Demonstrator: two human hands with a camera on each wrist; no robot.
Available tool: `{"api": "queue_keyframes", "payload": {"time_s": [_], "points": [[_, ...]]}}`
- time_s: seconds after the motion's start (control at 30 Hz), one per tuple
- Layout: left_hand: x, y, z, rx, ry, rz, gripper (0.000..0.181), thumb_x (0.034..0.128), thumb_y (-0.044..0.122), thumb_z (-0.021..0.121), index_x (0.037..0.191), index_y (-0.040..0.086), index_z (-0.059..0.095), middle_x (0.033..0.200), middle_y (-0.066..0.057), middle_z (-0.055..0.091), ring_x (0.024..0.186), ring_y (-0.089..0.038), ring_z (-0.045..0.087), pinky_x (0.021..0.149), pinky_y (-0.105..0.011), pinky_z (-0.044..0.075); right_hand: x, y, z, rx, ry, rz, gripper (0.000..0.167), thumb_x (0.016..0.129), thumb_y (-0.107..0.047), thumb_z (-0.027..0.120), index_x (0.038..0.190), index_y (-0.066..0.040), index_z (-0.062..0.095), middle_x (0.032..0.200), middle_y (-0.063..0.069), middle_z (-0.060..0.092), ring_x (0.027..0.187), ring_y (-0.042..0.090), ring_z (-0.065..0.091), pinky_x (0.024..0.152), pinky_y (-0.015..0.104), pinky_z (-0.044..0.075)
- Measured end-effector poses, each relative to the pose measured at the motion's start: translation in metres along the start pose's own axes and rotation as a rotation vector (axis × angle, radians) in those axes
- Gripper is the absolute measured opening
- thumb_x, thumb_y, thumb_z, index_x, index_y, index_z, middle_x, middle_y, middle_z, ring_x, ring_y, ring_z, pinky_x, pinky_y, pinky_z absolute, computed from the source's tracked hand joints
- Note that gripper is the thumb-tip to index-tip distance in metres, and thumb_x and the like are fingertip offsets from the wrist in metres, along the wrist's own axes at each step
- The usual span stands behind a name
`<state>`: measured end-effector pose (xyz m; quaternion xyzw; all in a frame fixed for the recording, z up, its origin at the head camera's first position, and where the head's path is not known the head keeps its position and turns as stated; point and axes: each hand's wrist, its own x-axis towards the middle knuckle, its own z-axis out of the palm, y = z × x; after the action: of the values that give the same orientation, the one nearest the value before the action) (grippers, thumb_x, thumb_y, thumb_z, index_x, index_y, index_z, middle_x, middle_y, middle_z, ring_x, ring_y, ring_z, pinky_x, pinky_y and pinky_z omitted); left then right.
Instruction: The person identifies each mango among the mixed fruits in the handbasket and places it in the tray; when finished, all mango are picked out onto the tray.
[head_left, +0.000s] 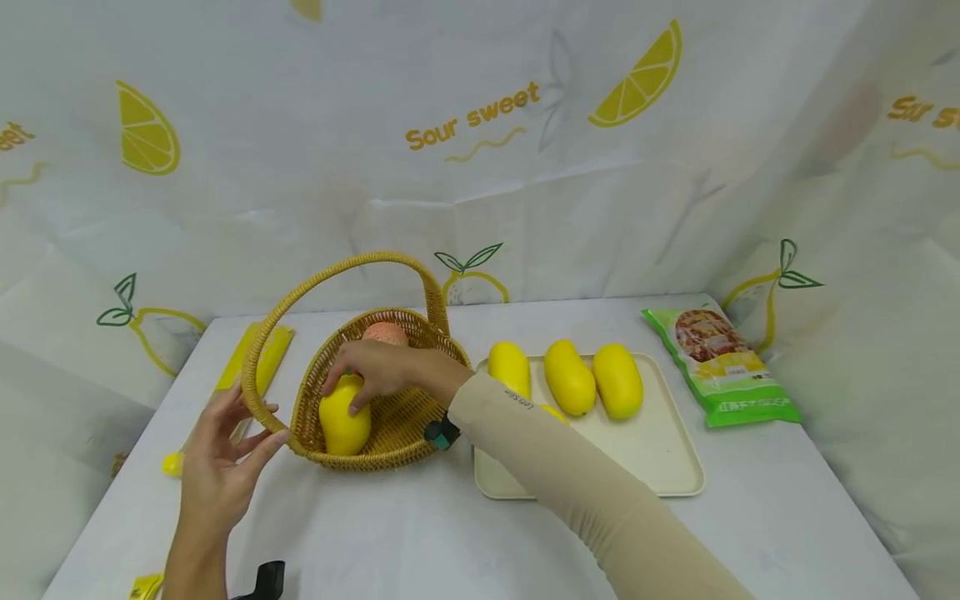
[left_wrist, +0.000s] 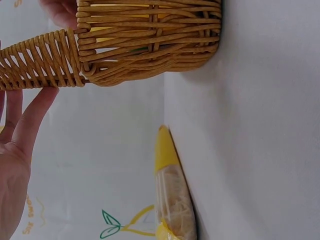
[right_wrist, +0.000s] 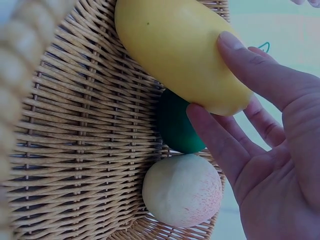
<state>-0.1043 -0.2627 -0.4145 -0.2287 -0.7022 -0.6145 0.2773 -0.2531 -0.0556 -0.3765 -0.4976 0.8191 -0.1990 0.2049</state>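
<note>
Inside the wicker basket (head_left: 397, 458), my right hand (head_left: 378, 367) grips a yellow mango (head_left: 345, 425) by its upper end, fingers and thumb on opposite sides. The right wrist view shows that mango (right_wrist: 175, 50) leaning above a dark green round thing (right_wrist: 180, 122), partly hidden, and a pale pinkish peach-like fruit (right_wrist: 182, 190). My left hand (head_left: 217, 467) holds the lower left end of the basket's arched handle (head_left: 273, 333) between thumb and fingers. In the left wrist view, the thumb and fingers touch the woven handle (left_wrist: 37, 60).
Right of the basket, a cream tray (head_left: 645, 467) bears several mangoes (head_left: 570, 379), one partly behind my right sleeve. A green snack bag (head_left: 723, 367) lies at far right. Left of the basket lies a yellow-ended bag (head_left: 273, 346). A printed curtain (head_left: 480, 225) hangs behind the table.
</note>
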Motion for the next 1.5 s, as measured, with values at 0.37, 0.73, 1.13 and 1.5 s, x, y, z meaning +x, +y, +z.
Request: {"api": "queue_keyframes", "payload": {"time_s": [0.37,0.73,1.13,1.5], "points": [[-0.006,0.003,-0.009,-0.017,-0.001,0.021,0.078,0.076,-0.019,0.077,0.145,-0.015,0.04,0.125,-0.001,0.062,0.11,-0.009,0.065,0.087,-0.013,0.061,0.006,-0.005,0.007,0.017,0.009,-0.028,0.043,0.09,-0.026,0.08,0.131,-0.022,0.07,0.135,-0.007,0.064,0.126,0.007,0.052,0.106,0.011,0.043],[-0.005,0.001,-0.004,0.035,-0.003,0.019,0.08,0.0747,-0.023,0.075,0.146,-0.015,0.039,0.126,0.0,0.06,0.11,-0.008,0.064,0.087,-0.012,0.06,-0.026,-0.001,-0.027,0.11,0.109,-0.022,0.04,0.092,-0.026,0.078,0.131,-0.022,0.07,0.133,-0.004,0.06,0.122,0.009,0.053,0.108,0.02,0.051],[-0.004,0.003,-0.002,0.066,0.011,-0.006,0.081,0.0721,-0.029,0.073,0.145,-0.014,0.041,0.125,0.001,0.06,0.108,-0.007,0.065,0.086,-0.011,0.061,-0.07,-0.008,-0.063,0.08,0.153,-0.079,0.041,0.092,-0.026,0.078,0.133,-0.021,0.069,0.137,0.002,0.058,0.127,0.014,0.051,0.112,0.034,0.051],[0.0,0.0,0.002,0.04,-0.013,0.033,0.081,0.074,-0.026,0.073,0.146,-0.014,0.039,0.126,0.003,0.06,0.11,-0.007,0.064,0.088,-0.011,0.06,-0.138,-0.007,-0.096,0.084,0.197,-0.101,0.04,0.09,-0.023,0.08,0.129,-0.019,0.072,0.13,0.004,0.057,0.122,0.018,0.053,0.091,0.022,0.063]]}}
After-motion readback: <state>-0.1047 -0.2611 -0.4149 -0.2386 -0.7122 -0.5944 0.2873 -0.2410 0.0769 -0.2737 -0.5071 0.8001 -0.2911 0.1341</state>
